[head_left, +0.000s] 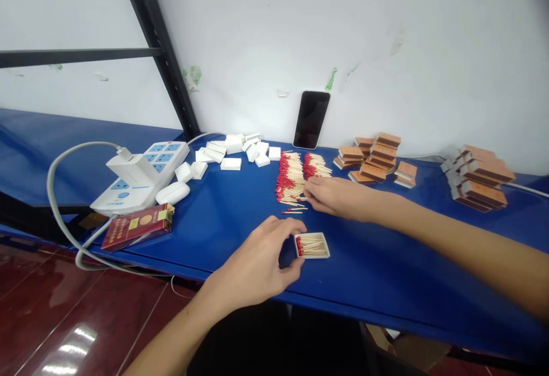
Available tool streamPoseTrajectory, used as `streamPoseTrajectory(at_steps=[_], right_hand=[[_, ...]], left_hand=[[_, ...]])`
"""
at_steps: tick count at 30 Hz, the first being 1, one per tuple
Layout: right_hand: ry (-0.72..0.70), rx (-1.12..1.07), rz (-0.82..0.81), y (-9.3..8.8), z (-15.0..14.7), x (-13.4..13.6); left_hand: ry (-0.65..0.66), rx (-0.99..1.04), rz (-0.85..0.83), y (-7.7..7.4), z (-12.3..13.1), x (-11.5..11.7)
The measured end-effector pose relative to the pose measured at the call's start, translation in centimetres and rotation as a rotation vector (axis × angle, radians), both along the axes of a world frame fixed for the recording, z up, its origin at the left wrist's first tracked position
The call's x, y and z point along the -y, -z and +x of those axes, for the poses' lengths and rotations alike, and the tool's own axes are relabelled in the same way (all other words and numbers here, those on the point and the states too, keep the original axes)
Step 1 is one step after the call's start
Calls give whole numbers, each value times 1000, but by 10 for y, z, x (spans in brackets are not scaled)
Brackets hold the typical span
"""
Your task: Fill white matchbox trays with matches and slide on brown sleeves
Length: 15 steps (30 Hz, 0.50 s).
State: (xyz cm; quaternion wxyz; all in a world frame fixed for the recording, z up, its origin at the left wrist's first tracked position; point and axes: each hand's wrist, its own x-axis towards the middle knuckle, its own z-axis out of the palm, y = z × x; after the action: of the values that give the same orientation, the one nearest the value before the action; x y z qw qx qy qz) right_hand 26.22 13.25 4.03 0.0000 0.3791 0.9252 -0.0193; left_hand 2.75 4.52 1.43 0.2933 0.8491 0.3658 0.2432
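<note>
My left hand [268, 262] grips the left end of a small white tray [328, 248] between thumb and fingers. Red-tipped matches [313, 245] lie inside it, heads toward the left. Beyond it, my right hand [328, 196] has its fingers pressed down at the near end of two match piles; whatever its fingertips hold is too small to make out. The left pile [291, 173] is longer, the right pile [316, 166] partly behind my hand. A few loose matches [294, 210] lie in front of the piles.
White empty trays [231, 164] are scattered at the back left. Orange-brown matchboxes [373, 171] are stacked at the right, with more [484, 187] farther right. A phone [311, 120] leans on the wall. Left are a power strip [171, 162], white case [172, 193] and red packet [139, 226].
</note>
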Motion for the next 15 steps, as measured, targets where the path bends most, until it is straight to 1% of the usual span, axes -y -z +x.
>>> streamPoseTrajectory(at_steps=[3,6,8,9,10,12,14,15], right_hand=[[15,-19,-57,-13,10,18],[35,-65,-192,-28,15,48],[22,-61,-261,-31,12,68],[8,-42,-262,-31,9,75],[-17,-15,-235,-28,5,81],[-111,60,-123,-21,-3,87],[-219,138,-20,-13,-9,86],[-243,157,3,-10,-11,85]], left_hand=[[-24,25,-34,3,0,0],[-29,37,-42,5,1,0],[-26,26,-36,4,1,0],[-22,16,-34,4,1,0],[-17,8,-32,3,1,0],[-4,-5,-32,2,1,0],[7,-11,-28,0,0,0],[9,-11,-25,0,0,0]])
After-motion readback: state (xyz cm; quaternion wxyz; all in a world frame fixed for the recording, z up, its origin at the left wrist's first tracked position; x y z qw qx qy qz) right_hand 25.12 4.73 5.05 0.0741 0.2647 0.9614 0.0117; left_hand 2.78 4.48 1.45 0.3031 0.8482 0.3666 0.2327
